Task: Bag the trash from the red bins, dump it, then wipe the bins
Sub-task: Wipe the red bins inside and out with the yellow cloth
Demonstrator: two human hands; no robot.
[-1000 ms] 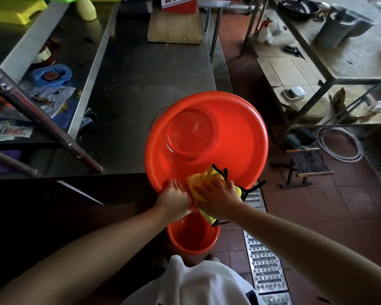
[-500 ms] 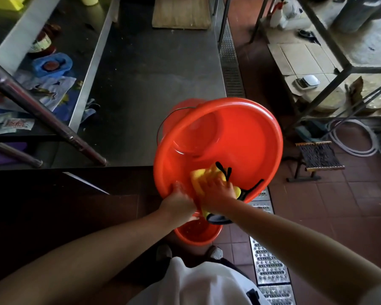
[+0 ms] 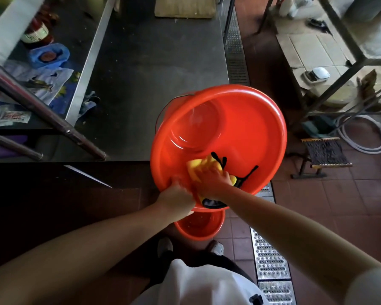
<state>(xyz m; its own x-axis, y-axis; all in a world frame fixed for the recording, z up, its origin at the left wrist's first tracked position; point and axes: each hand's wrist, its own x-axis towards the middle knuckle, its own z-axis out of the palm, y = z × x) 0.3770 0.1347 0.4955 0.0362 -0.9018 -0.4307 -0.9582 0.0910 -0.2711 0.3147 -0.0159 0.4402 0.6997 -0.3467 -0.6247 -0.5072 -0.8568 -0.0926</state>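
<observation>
While two hands [image 3: 194, 190] work: two red bins [image 3: 246, 133], one cloth [image 3: 204, 167].

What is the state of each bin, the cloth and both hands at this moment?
Large red bin: tilted toward the person, held up, no trash inside.
Small red bin: upright on the floor, below the large one.
Yellow cloth: pressed on the inner wall.
Left hand: grips the rim.
Right hand: presses the cloth.

2 red bins [image 3: 240, 128] [image 3: 199, 226], 1 yellow cloth [image 3: 201, 167], 2 hands [image 3: 177, 200] [image 3: 210, 181], 1 counter [image 3: 154, 84], 1 stool [image 3: 326, 154], 2 shoes [image 3: 165, 246] [image 3: 217, 247].
</observation>
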